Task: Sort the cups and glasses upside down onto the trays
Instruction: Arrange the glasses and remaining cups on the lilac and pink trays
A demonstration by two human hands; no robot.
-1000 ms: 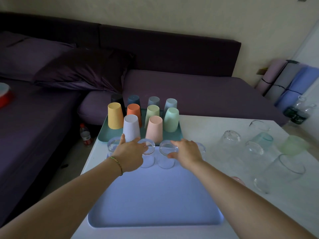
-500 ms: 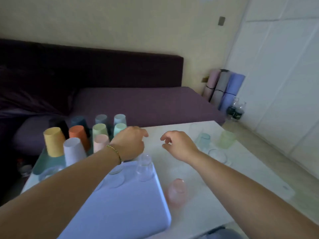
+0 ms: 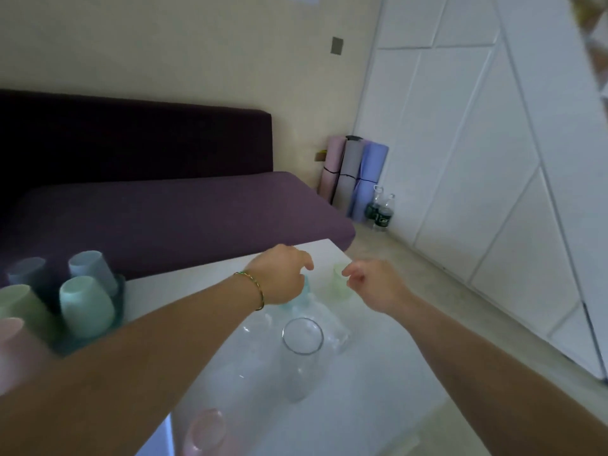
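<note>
**Both hands hovering over loose glasses at the table's far edge**

A blue glass (image 3: 305, 291) is standing at twelve o'clock on the white table (image 3: 197, 281), partly hidden under the left hand (image 3: 279, 274). That hand's fingers are bending downward over it, and I cannot tell whether they are gripping or even touching the glass. A thin bracelet (image 3: 255, 289) is circling the left wrist.

A pale green glass (image 3: 340, 286) is standing just at one o'clock of the blue one, between the two hands. The right hand (image 3: 375, 284) is hanging beside it with its fingers loosely curled, thumb and forefinger apart, pinching nothing.

A tall clear glass (image 3: 301, 357) is standing mouth up at six o'clock of the blue glass, with more clear glasses crowding either side of it, too faint to count. A blurred pink glass (image 3: 205, 429) is sitting nearer the person, at seven o'clock, beside the corner of a light blue tray (image 3: 156, 441).

Coloured cups (image 3: 87, 306) are standing upside down on a teal tray (image 3: 120, 291) at nine o'clock.

A purple sofa (image 3: 164, 209) is lying beyond the table. Rolled mats (image 3: 355, 176) and two bottles (image 3: 378, 210) are standing at one o'clock against the wall, next to white cupboard doors (image 3: 493, 192).
</note>
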